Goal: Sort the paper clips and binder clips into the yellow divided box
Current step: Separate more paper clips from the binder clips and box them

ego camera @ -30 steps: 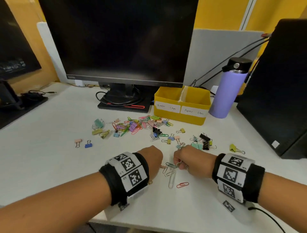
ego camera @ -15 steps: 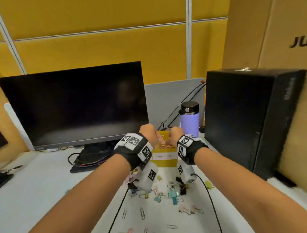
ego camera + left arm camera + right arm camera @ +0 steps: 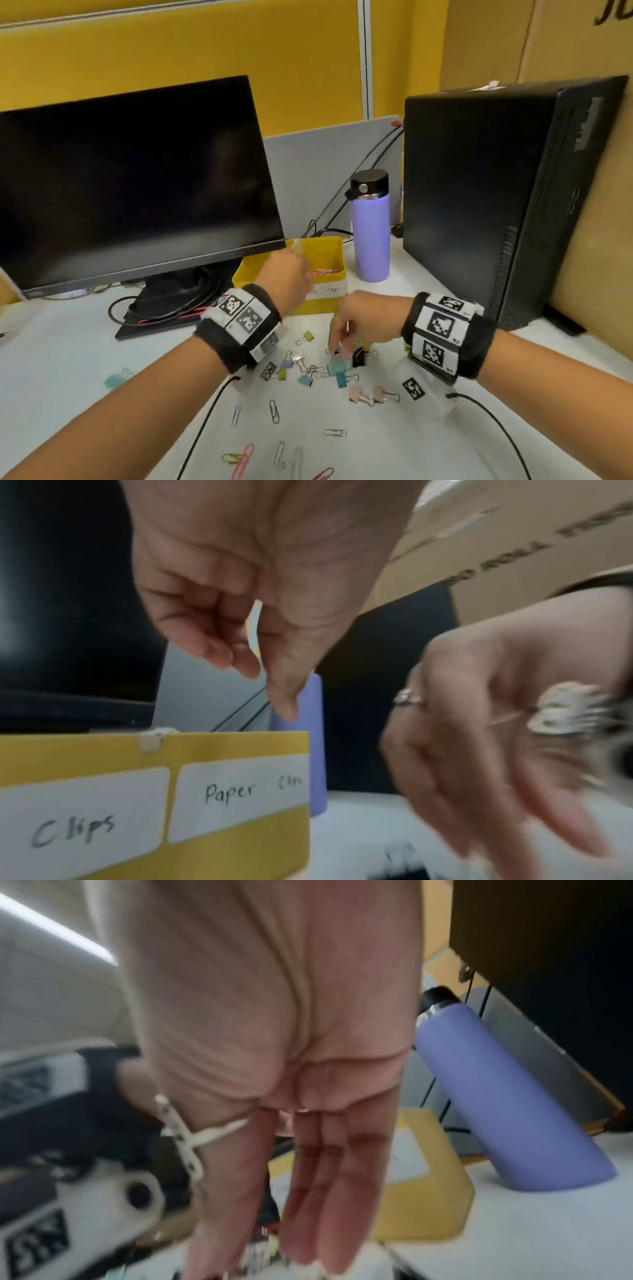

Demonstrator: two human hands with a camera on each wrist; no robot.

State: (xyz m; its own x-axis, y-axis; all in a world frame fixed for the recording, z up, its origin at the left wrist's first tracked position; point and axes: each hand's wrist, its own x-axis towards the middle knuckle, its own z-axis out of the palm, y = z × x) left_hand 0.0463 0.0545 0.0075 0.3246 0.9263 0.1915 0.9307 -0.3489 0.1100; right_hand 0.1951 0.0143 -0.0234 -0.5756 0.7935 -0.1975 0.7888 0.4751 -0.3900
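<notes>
- The yellow divided box (image 3: pixel 323 251) stands on the white desk (image 3: pixel 61 363), just in front of the monitor stand and just left of the purple bottle (image 3: pixel 370 236).
- Its right white label reads "Paper Clips" (image 3: pixel 251 791) in handwriting; on the left label (image 3: pixel 73 829) only the word "Clips" can be read from the left wrist view.
- Pink paper clips (image 3: pixel 322 272) lie in the right compartment; your left hand hides the inside of the left one.
- Your left hand (image 3: pixel 287 277) hovers over the box's front edge, fingers (image 3: pixel 219 647) loosely curled and narrow; they seem to hold nothing, though a pale strip shows between them and you cannot tell what it is.
- Your right hand (image 3: pixel 363 317) is lower, in front of the box, fingers (image 3: pixel 329 1191) straight and pointing down at the binder clips, their tips at a teal binder clip (image 3: pixel 337 365); the blur hides whether they touch it.
- A black binder clip (image 3: pixel 359 356) lies just right of those fingertips; pink ones (image 3: pixel 363 395) and a yellow-green one (image 3: pixel 306 337) lie near.
- Loose paper clips (image 3: pixel 274 411) are scattered nearer to you, among them a pink one (image 3: pixel 245 457).
- Both wrists wear black bands with square black-and-white code tags (image 3: pixel 248 318).
- A black computer tower (image 3: pixel 496 192) stands at the right, a dark monitor (image 3: pixel 130 181) at the left.
- The cardboard behind carries print too blurred to read.
</notes>
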